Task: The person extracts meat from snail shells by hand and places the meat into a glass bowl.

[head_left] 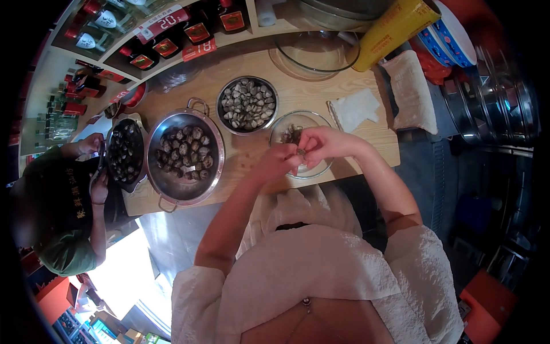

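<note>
My left hand (282, 160) and my right hand (324, 143) meet over a glass bowl (322, 167), fingers pinched together on a small dark piece (301, 152), perhaps a shellfish. Several dark pieces (291, 133) lie in the bowl below. Behind and left of my hands is a steel bowl (247, 131) full of pale clams (247, 103). Farther left, a two-handled steel colander (166, 187) holds large round shells (184, 150).
At the left, a co-worker (69, 200) holds a phone-like object beside a tray of dark shells (125, 150). A white cloth (355, 110), an empty glass bowl (318, 51) and a yellow roll (395, 31) stand right and behind. Bottle shelves (109, 54) line the back left.
</note>
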Demonstrator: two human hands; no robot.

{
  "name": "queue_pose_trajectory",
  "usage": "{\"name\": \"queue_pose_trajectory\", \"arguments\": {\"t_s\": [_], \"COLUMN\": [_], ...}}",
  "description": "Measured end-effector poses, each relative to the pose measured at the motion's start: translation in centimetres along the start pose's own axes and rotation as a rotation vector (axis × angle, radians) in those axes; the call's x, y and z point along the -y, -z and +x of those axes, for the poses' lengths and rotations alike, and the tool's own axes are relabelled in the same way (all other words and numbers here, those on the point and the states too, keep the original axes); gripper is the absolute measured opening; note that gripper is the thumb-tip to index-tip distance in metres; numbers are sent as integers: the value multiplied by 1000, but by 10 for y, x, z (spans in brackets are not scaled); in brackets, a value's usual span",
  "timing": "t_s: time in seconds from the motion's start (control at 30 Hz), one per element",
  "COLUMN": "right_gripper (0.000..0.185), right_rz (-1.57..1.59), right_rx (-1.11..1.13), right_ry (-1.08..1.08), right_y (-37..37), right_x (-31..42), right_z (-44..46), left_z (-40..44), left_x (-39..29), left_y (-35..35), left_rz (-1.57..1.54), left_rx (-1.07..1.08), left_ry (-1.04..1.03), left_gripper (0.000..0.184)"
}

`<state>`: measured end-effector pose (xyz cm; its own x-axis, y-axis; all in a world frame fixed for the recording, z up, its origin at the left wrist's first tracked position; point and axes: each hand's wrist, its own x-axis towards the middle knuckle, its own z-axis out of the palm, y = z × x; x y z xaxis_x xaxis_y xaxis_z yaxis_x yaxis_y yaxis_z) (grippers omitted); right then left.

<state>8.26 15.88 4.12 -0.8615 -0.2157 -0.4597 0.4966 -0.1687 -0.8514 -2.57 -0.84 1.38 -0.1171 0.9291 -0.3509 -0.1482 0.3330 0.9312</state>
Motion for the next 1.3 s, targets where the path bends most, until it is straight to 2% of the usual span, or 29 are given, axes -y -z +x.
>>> {"name": "queue_pose_trajectory", "arguments": {"t_s": [0.2,0.27,0.73,1.0,1.13,1.3], "right_gripper": [20,19,20,18,20,20], "right_rz": [7,22,23,-34,-142,-117], "right_rx": [11,20,66,13,-36,-35], "right_ry": [11,-2,-68,-93,-62,-64], "right_y": [0,0,2,-7,-12,-10], "right_x": [3,5,2,8,7,1], "right_z": [-3,-4,-5,-4,-2,1], "left_z": [1,-1,-2,-4,-5,-4], "left_x": [6,3,7,10,12,16], "left_y": [2,-1,-5,-3,-6,-8], "left_rz": [15,-83,-39,-68,-17,-15], "left_rx": [62,90,120,143,139,117], "left_ry": [-11,8,-28,-41,-55,-28], "left_gripper": [13,14,15,17,24,32]}}
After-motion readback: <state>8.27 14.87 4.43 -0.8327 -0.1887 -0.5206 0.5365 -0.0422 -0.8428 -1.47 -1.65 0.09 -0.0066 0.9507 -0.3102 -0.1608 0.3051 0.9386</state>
